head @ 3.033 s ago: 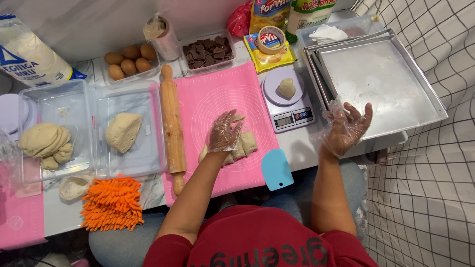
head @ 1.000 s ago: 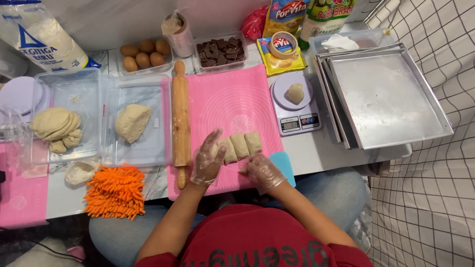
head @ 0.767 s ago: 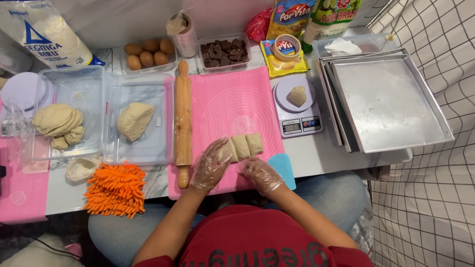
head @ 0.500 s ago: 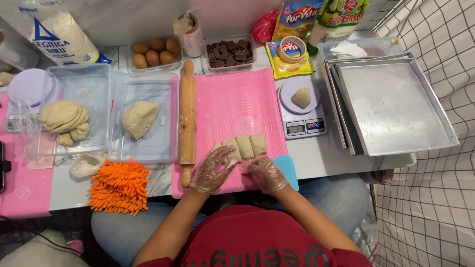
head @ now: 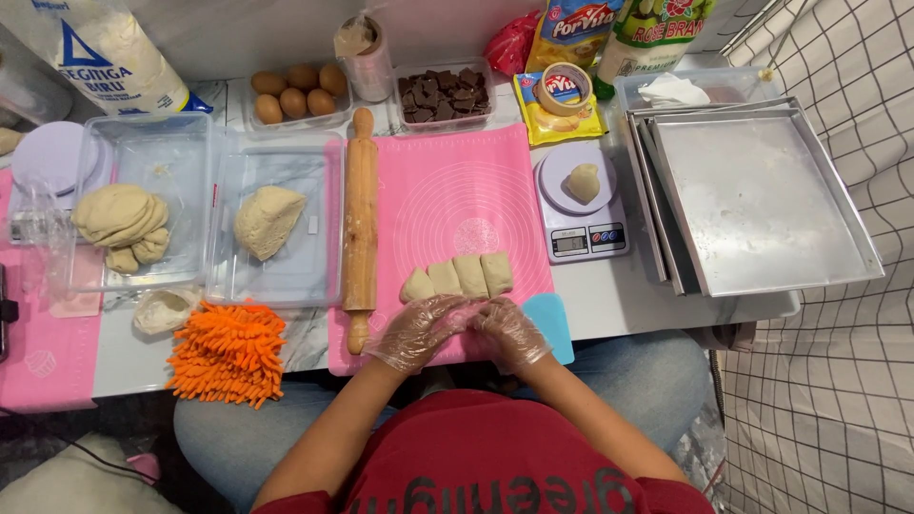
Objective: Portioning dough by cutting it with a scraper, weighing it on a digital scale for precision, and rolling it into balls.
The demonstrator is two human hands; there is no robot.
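Both hands wear thin clear plastic gloves and meet at the near edge of a pink silicone rolling mat. The left hand and the right hand curl towards each other, fingertips touching; whether they close on a bit of dough cannot be told, since the gloves hide it. Just beyond the fingers, a row of four pale dough pieces lies side by side on the mat.

A wooden rolling pin lies along the mat's left edge. A light blue plastic scraper sits just right of the right hand. On a small white kitchen scale rests one dough lump.

Along the far edge stand a white flour bag with a blue triangle at the left, a clear tub of brown eggs, a clear tub of dark chocolate pieces, a flat yellow packet with a roll of tape on it, and a tall yellow-and-red bag behind it. Stacked metal baking trays fill the right side. Two clear plastic boxes at the left hold larger dough masses, with an orange shaggy cloth before them.
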